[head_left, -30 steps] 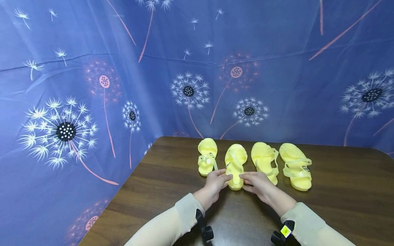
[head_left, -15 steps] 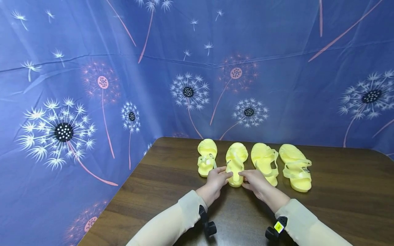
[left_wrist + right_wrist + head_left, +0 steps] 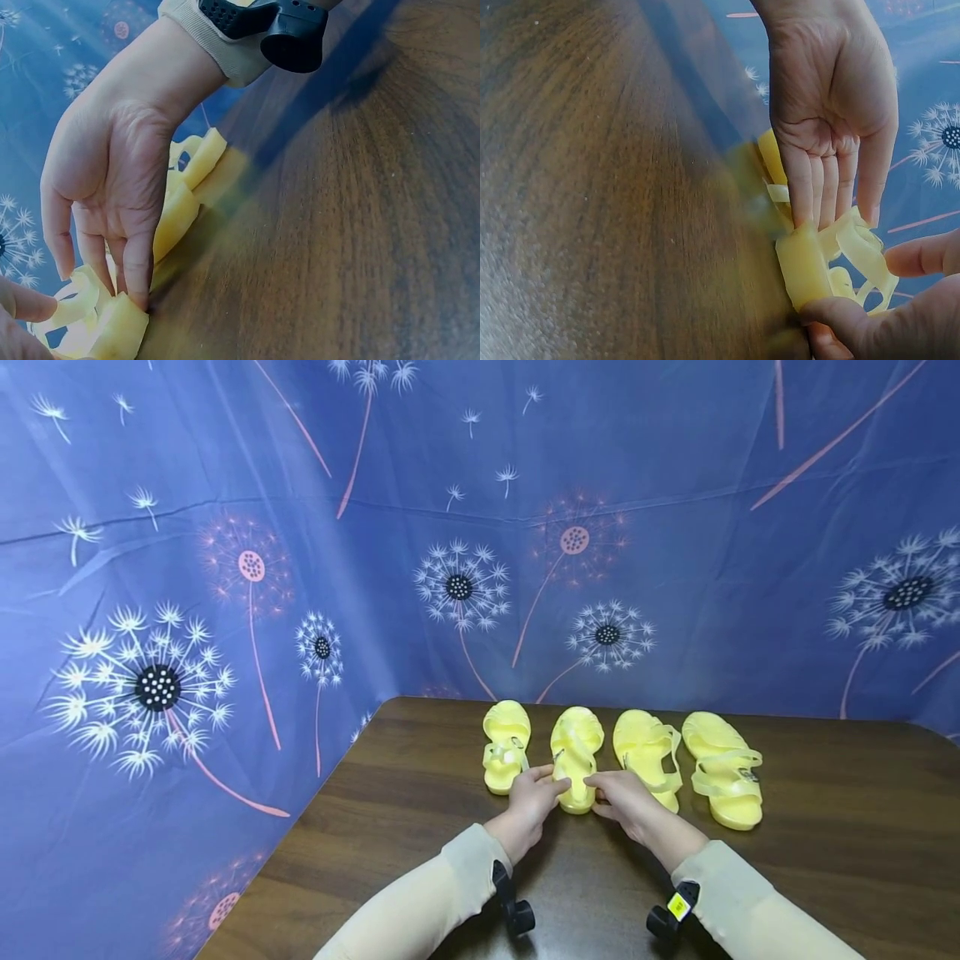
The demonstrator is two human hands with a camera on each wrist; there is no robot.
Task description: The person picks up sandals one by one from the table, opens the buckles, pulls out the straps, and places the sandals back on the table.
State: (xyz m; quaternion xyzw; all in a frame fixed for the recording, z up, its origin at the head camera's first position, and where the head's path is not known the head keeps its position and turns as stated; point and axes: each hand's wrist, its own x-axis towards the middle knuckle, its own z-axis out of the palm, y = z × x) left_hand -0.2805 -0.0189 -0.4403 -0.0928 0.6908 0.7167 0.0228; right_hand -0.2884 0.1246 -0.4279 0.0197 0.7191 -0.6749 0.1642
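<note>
A yellow jelly sandal point(image 3: 577, 752), second from the left in a row, points its toe to the back of the table. My left hand point(image 3: 529, 802) holds its left side near the heel, thumb at the strap and fingers down along the side. From the right, my right hand point(image 3: 632, 806) grips the heel the same way. In the left wrist view the sandal point(image 3: 120, 330) shows its heel between both hands, the right hand point(image 3: 112, 165) coming from above. The right wrist view has the heel and straps of the sandal point(image 3: 804, 266) under the left hand point(image 3: 829, 97).
Another yellow sandal point(image 3: 507, 720) lies just left of the hands. Two more, a near sandal point(image 3: 637, 739) and a far-right sandal point(image 3: 711, 735), lie to the right. The brown wooden table point(image 3: 840, 860) ends at a blue dandelion-print curtain point(image 3: 675, 527).
The held sandal has slid slightly away from me, its heel now more level with the others. Both hands have moved forward with it. The other sandals stay put.
</note>
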